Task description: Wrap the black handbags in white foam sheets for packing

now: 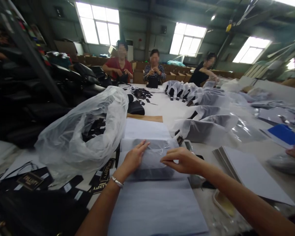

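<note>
Note translucent plastic sack (56, 141) left of left-hand fingers (141, 147), with black articles (94, 129) inside. Observe left hand (134, 159) laid flat, fingers extended, on film-covered dark item (154, 159), apparently a handbag, beneath its fingertips. Observe right hand (184, 160) curled at item's right side; cannot tell whether pinching film. Judge covering done, folding or smoothing likely left. See film-wrapped row (204, 129), presumably completed, beyond and right of right-hand fingers.

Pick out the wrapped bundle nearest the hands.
The dark bundle on the white paper, under the left hand; the other wrapped bundles are farther off, to the right.
</note>
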A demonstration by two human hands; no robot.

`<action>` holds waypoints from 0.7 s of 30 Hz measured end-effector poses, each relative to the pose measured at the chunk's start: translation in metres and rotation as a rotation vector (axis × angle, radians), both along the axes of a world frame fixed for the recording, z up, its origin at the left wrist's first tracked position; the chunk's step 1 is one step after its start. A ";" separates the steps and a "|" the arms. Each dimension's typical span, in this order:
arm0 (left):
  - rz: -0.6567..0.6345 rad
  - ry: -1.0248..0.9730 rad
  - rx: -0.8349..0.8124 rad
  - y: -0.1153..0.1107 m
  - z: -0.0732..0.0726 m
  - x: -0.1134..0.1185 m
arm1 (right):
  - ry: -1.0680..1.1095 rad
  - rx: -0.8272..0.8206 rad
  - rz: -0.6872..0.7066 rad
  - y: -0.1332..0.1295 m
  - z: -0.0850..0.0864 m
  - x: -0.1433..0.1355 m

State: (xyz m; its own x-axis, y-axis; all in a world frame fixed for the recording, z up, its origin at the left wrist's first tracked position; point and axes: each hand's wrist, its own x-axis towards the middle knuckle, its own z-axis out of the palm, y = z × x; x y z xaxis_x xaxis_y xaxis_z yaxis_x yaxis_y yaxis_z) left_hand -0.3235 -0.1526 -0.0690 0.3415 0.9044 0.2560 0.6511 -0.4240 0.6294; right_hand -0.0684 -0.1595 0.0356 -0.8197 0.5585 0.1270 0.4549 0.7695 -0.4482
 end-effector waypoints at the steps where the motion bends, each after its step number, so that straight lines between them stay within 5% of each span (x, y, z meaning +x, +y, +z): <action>1: 0.033 0.008 0.017 0.002 0.000 -0.003 | -0.020 -0.007 0.063 0.013 0.000 -0.014; 5: 0.123 0.010 0.036 0.009 -0.001 -0.014 | -0.128 -0.028 0.228 0.055 -0.006 -0.057; 11: 0.064 -0.170 -0.005 0.023 -0.008 -0.032 | -0.311 -0.015 0.358 0.089 -0.017 -0.091; 21: 0.071 -0.299 -0.030 0.027 -0.019 -0.038 | -0.601 0.078 0.233 0.102 -0.018 -0.115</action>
